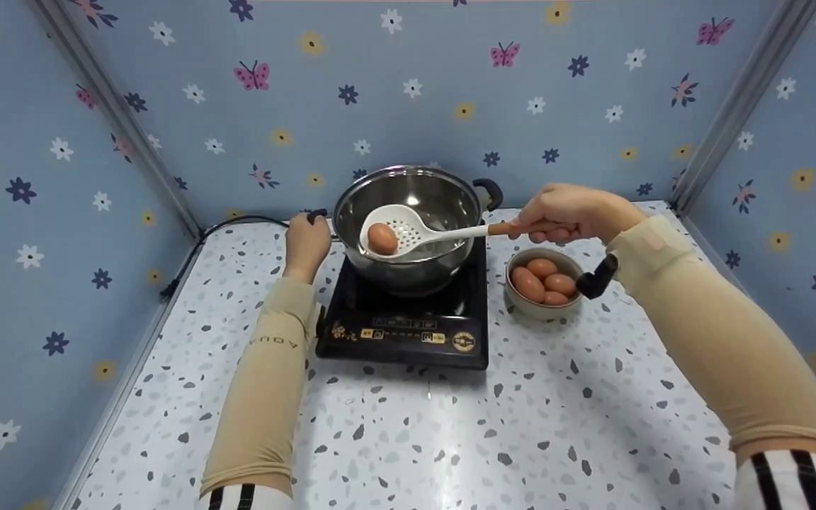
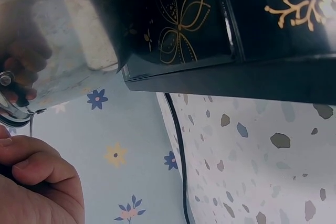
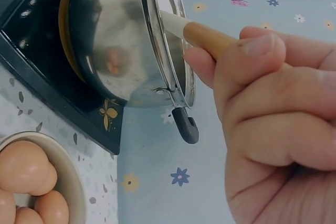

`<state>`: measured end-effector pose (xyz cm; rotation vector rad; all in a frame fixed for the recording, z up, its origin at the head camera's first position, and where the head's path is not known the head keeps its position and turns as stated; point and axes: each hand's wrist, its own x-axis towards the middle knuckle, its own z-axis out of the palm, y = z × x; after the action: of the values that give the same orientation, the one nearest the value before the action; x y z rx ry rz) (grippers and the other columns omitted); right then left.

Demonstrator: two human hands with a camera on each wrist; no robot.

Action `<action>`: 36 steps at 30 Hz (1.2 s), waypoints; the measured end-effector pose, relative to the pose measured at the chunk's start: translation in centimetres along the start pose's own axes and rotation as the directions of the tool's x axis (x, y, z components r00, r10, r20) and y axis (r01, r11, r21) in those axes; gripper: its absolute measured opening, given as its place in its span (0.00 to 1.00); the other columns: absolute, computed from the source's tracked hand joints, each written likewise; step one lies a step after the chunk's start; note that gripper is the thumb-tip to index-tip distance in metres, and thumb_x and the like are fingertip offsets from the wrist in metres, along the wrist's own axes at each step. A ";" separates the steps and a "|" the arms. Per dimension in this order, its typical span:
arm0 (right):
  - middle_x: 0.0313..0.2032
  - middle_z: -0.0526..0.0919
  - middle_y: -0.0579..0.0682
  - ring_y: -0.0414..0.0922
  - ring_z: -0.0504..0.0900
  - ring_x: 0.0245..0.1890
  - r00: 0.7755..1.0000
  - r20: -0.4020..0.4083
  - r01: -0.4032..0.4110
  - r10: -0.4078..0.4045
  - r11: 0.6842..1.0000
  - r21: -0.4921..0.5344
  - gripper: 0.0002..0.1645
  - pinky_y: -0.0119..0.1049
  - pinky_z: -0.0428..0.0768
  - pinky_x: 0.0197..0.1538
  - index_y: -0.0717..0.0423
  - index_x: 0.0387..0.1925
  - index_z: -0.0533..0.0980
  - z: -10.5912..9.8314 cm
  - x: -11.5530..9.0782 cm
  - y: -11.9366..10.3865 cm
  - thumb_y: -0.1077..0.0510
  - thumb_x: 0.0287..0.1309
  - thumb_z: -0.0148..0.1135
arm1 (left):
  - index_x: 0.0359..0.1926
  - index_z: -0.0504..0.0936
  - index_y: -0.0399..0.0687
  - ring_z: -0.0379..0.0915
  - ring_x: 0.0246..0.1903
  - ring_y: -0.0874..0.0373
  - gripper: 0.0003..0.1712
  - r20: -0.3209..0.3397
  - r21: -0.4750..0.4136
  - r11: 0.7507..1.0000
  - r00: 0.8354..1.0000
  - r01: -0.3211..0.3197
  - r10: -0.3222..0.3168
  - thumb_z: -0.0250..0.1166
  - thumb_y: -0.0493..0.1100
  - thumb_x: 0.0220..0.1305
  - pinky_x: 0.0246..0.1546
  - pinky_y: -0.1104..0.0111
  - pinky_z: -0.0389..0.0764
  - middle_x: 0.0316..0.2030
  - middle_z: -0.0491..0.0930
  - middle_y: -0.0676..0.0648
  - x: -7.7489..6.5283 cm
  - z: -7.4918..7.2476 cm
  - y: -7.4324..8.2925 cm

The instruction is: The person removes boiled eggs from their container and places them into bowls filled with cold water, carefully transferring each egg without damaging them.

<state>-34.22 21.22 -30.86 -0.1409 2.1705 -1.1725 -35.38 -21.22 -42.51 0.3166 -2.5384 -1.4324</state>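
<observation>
In my right hand [image 1: 562, 211] I grip the wooden handle of a white slotted spoon [image 1: 454, 233]. Its perforated bowl, held over the mouth of a steel pot [image 1: 415, 273], carries one brown egg [image 1: 382, 239]. My left hand [image 1: 307, 244] has its fingers curled round the pot's black left side handle [image 1: 317, 214]. The left wrist view shows this hand [image 2: 44, 182] beside the shiny pot wall [image 2: 58, 51]. From the right wrist, the wooden spoon handle [image 3: 210, 39] runs between thumb and fingers, with the pot's free handle [image 3: 185, 126] below it.
Under the pot is a black induction cooker [image 1: 402, 340], its cord [image 1: 238, 219] trailing left. Right of it stands a bowl [image 1: 542, 312] with several brown eggs [image 1: 528, 284]. Flowered wall panels [image 1: 436, 85] border the speckled table [image 1: 408, 432] at the back and both sides.
</observation>
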 end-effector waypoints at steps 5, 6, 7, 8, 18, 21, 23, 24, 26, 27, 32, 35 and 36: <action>0.20 0.80 0.43 0.36 0.63 0.13 0.998 -0.054 0.015 -0.012 0.999 0.050 0.14 0.29 0.63 0.21 0.58 0.51 0.89 -0.3 -0.8 1.0 0.54 0.75 0.63 | 0.56 0.79 0.30 0.74 0.51 0.43 0.25 0.006 -0.005 1.000 1.000 0.006 -0.006 0.43 0.46 0.85 0.61 0.46 0.75 0.54 0.81 0.30 0.0 -0.1 0.1; 0.20 0.80 0.43 0.36 0.63 0.13 0.998 -0.058 0.022 -0.019 0.998 0.059 0.14 0.29 0.63 0.21 0.58 0.50 0.89 -0.4 -1.0 1.1 0.55 0.76 0.63 | 0.57 0.79 0.30 0.74 0.52 0.42 0.25 0.007 -0.007 1.000 1.000 0.005 -0.005 0.43 0.46 0.85 0.61 0.45 0.75 0.55 0.81 0.30 0.0 -0.1 0.2; 0.19 0.80 0.43 0.36 0.63 0.13 0.998 -0.063 0.030 -0.026 0.997 0.065 0.14 0.29 0.63 0.21 0.58 0.50 0.89 -0.5 -1.2 1.3 0.55 0.76 0.63 | 0.56 0.79 0.30 0.74 0.52 0.42 0.25 0.004 -0.008 1.000 1.000 0.003 -0.003 0.43 0.46 0.85 0.61 0.45 0.75 0.55 0.81 0.30 0.0 -0.1 0.2; 0.19 0.80 0.44 0.36 0.63 0.13 0.997 -0.063 0.038 -0.034 0.997 0.071 0.14 0.29 0.63 0.21 0.58 0.49 0.89 -0.7 -1.4 1.5 0.55 0.76 0.62 | 0.56 0.79 0.31 0.75 0.52 0.43 0.24 0.000 -0.006 1.000 1.000 0.001 -0.001 0.43 0.46 0.85 0.61 0.46 0.75 0.55 0.81 0.30 0.0 -0.1 0.3; 0.20 0.80 0.43 0.35 0.62 0.12 0.994 -0.073 0.084 -0.080 0.995 0.048 0.14 0.28 0.64 0.20 0.56 0.47 0.89 -1.9 -3.4 3.0 0.53 0.79 0.61 | 0.58 0.79 0.29 0.76 0.56 0.40 0.26 0.011 -0.016 1.000 1.000 -0.005 0.005 0.43 0.46 0.85 0.64 0.44 0.74 0.58 0.81 0.28 0.3 0.0 0.2; 0.20 0.80 0.42 0.35 0.62 0.12 0.992 -0.099 0.077 -0.072 0.996 0.041 0.15 0.28 0.64 0.20 0.56 0.49 0.88 -2.2 -4.2 3.3 0.53 0.79 0.60 | 0.55 0.79 0.30 0.76 0.54 0.41 0.24 0.008 -0.020 1.000 1.000 -0.009 0.009 0.43 0.45 0.84 0.63 0.45 0.75 0.56 0.81 0.30 0.3 0.1 0.2; 0.20 0.80 0.42 0.35 0.62 0.12 0.991 -0.120 0.067 -0.062 0.997 0.037 0.16 0.28 0.64 0.21 0.56 0.51 0.88 -2.4 -4.8 3.6 0.52 0.79 0.60 | 0.47 0.77 0.33 0.73 0.48 0.43 0.22 0.005 -0.011 1.000 1.000 -0.015 0.015 0.42 0.45 0.84 0.58 0.48 0.75 0.49 0.79 0.32 0.3 0.1 0.1; 0.21 0.80 0.42 0.35 0.62 0.12 0.990 -0.128 0.067 -0.061 0.997 0.039 0.16 0.28 0.64 0.21 0.56 0.52 0.88 -2.5 -5.1 3.7 0.52 0.79 0.60 | 0.43 0.75 0.36 0.71 0.45 0.45 0.20 0.003 -0.006 1.000 1.000 -0.017 0.017 0.42 0.45 0.84 0.56 0.50 0.74 0.45 0.78 0.34 0.3 0.2 0.1; 0.20 0.79 0.42 0.35 0.62 0.12 0.988 -0.139 0.070 -0.064 0.997 0.038 0.17 0.28 0.64 0.20 0.58 0.53 0.87 -2.7 -5.7 4.0 0.52 0.80 0.60 | 0.35 0.69 0.42 0.67 0.40 0.46 0.18 0.002 0.000 1.000 1.000 -0.026 0.026 0.42 0.44 0.84 0.50 0.53 0.71 0.38 0.72 0.38 0.3 0.2 0.1; 0.20 0.79 0.42 0.35 0.62 0.12 0.988 -0.143 0.071 -0.065 0.997 0.041 0.17 0.28 0.64 0.20 0.58 0.54 0.87 -2.8 -6.0 4.2 0.52 0.80 0.60 | 0.33 0.66 0.44 0.65 0.39 0.46 0.18 0.000 0.002 1.000 1.000 -0.029 0.029 0.42 0.44 0.84 0.48 0.54 0.70 0.36 0.70 0.40 0.3 0.2 0.0; 0.20 0.79 0.42 0.35 0.63 0.12 0.987 -0.142 0.084 -0.075 0.995 0.061 0.17 0.28 0.65 0.20 0.57 0.53 0.88 -3.1 -7.2 4.9 0.52 0.80 0.60 | 0.34 0.66 0.47 0.65 0.39 0.46 0.16 -0.005 0.007 1.000 1.000 -0.029 0.029 0.43 0.45 0.84 0.48 0.54 0.69 0.37 0.70 0.41 0.1 0.1 0.1; 0.20 0.80 0.42 0.35 0.63 0.11 0.987 -0.134 0.094 -0.083 0.992 0.078 0.15 0.28 0.64 0.19 0.55 0.50 0.89 -3.3 -8.0 5.2 0.52 0.80 0.61 | 0.35 0.67 0.46 0.65 0.40 0.46 0.16 -0.003 0.007 1.000 1.000 -0.022 0.022 0.43 0.45 0.84 0.48 0.54 0.69 0.38 0.70 0.41 0.0 -0.1 0.2; 0.20 0.80 0.42 0.35 0.63 0.11 0.987 -0.133 0.098 -0.087 0.992 0.078 0.15 0.27 0.64 0.19 0.53 0.49 0.90 -3.4 -8.2 5.3 0.52 0.80 0.61 | 0.35 0.66 0.46 0.65 0.40 0.46 0.16 -0.001 0.005 1.000 1.000 -0.020 0.020 0.42 0.45 0.84 0.47 0.54 0.69 0.38 0.70 0.40 0.0 -0.1 0.2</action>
<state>-28.72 29.92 -29.65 -0.1341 2.2425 -1.3579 -35.37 -21.23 -42.30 0.2917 -2.5370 -1.4183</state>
